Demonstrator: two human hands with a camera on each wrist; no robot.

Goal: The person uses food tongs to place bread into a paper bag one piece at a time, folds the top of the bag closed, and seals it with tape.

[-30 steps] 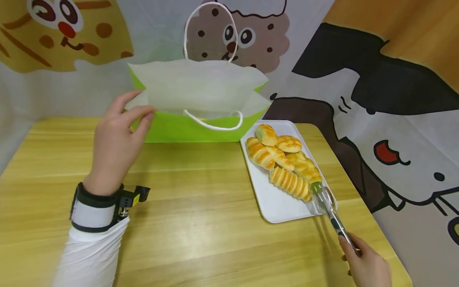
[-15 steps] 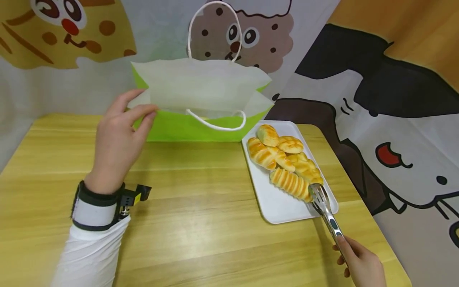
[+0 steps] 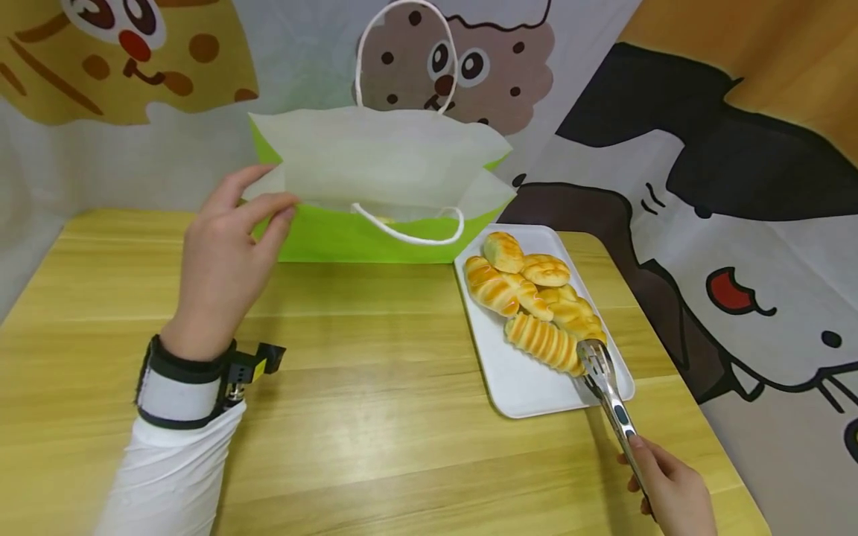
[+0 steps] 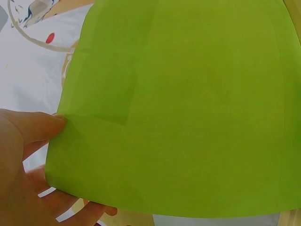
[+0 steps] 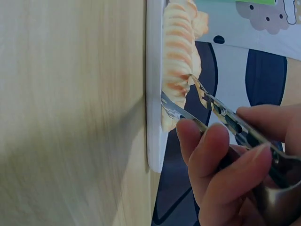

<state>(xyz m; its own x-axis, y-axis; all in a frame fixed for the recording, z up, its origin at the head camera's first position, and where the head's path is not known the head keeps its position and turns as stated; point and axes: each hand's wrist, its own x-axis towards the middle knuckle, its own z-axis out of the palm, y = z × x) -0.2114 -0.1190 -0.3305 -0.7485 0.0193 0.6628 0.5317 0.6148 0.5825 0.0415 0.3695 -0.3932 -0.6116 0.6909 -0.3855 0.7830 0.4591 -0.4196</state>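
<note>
My left hand [image 3: 228,253] pinches the left edge of a green paper bag [image 3: 362,237] with a white lining, its mouth standing wide. In the left wrist view the thumb lies on the green side [image 4: 178,103] and the other fingers go behind it. A pair of metal tongs [image 3: 606,383] is gripped in my right hand [image 3: 673,484]. The tongs' tips reach the near end of a ridged bread roll [image 3: 544,342] on a white tray [image 3: 516,394]. In the right wrist view the two arms of the tongs are spread at the roll [image 5: 176,61].
Several other breads, among them a braided loaf [image 3: 570,309] and a round bun [image 3: 503,251], are heaped on the tray. One white cord handle [image 3: 409,237] hangs over the bag's front. Behind the wooden table [image 3: 348,417] hangs a cartoon-printed cloth [image 3: 302,59].
The tongs have turned and shifted slightly left, from the braided loaf's end to the ridged roll's end. My left hand keeps its hold on the bag. The head view has shifted a little.
</note>
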